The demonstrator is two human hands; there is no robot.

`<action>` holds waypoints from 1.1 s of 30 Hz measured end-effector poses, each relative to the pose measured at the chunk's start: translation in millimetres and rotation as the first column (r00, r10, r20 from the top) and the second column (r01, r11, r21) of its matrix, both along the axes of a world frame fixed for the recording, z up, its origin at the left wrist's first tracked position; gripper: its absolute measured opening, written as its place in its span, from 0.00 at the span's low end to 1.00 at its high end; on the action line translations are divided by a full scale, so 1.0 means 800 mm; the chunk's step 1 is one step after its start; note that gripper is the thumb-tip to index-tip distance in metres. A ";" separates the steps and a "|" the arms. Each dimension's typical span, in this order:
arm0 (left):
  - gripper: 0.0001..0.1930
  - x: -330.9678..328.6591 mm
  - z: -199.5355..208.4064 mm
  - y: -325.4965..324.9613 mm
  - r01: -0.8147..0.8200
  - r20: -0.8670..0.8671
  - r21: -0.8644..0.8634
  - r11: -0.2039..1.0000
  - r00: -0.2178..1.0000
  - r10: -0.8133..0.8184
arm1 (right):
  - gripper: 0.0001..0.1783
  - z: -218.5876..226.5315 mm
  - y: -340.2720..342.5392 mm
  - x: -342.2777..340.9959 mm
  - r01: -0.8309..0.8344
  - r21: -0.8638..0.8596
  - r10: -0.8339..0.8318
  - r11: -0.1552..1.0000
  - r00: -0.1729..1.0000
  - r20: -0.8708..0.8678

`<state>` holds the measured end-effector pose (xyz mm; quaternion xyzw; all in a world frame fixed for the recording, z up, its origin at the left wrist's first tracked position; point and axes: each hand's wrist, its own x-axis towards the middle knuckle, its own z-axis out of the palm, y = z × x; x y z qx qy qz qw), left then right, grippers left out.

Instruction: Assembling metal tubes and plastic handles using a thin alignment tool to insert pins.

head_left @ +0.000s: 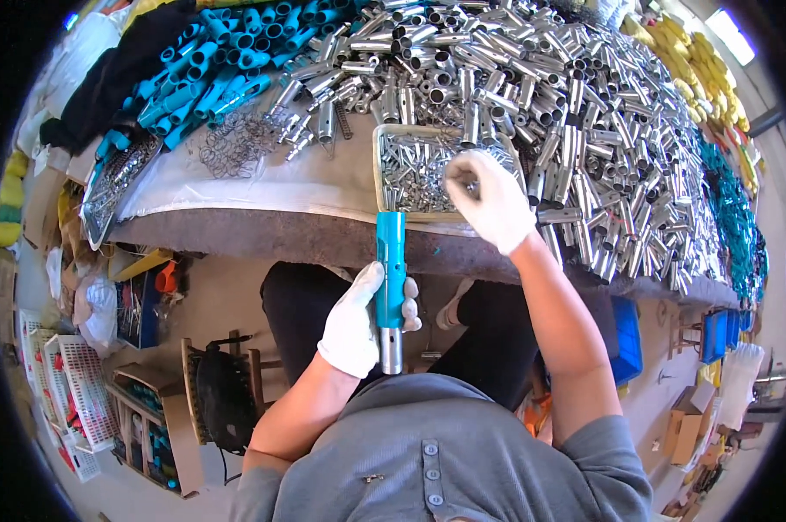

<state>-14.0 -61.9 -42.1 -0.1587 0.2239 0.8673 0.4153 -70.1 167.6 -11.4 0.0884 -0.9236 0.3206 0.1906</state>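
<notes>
My left hand (351,324), in a white glove, is wrapped round a teal tube (391,277) with holes in its side. A silver metal sleeve (392,352) sticks out of the tube's lower end, toward my body. The tube stands in front of the table's near edge. My right hand (497,202), gloved too, is over the near right part of a shallow tray (378,165) of small metal parts. Its fingers and thumb are curled together; what they hold, if anything, is too small to make out.
Silver metal tubes (576,157) are heaped across the table's middle and right. Teal tubes (206,78) lie at the back left. Nearer are wire rings (236,143) and a small tray of metal parts (123,178). White crates (80,387) stand on the floor at left.
</notes>
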 end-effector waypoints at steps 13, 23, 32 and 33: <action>0.16 0.008 0.010 0.012 -0.036 -0.317 -0.219 0.975 0.948 -0.036 | 0.08 0.001 -0.060 0.093 0.006 -0.658 0.329 0.753 0.863 0.384; 0.27 0.020 0.007 0.012 -0.019 -0.394 -0.306 0.952 0.913 -0.109 | 0.08 -0.015 -0.058 0.109 0.249 -0.775 0.310 0.581 0.813 0.493; 0.26 0.019 0.010 0.019 -0.247 -0.678 -0.574 0.780 0.678 -0.284 | 0.08 -0.042 -0.076 0.117 0.401 -0.913 0.382 0.067 0.835 0.395; 0.26 0.019 0.014 0.015 -0.324 -0.727 -0.614 0.720 0.588 -0.355 | 0.07 -0.034 -0.074 0.115 0.393 -0.877 0.361 0.277 0.803 0.475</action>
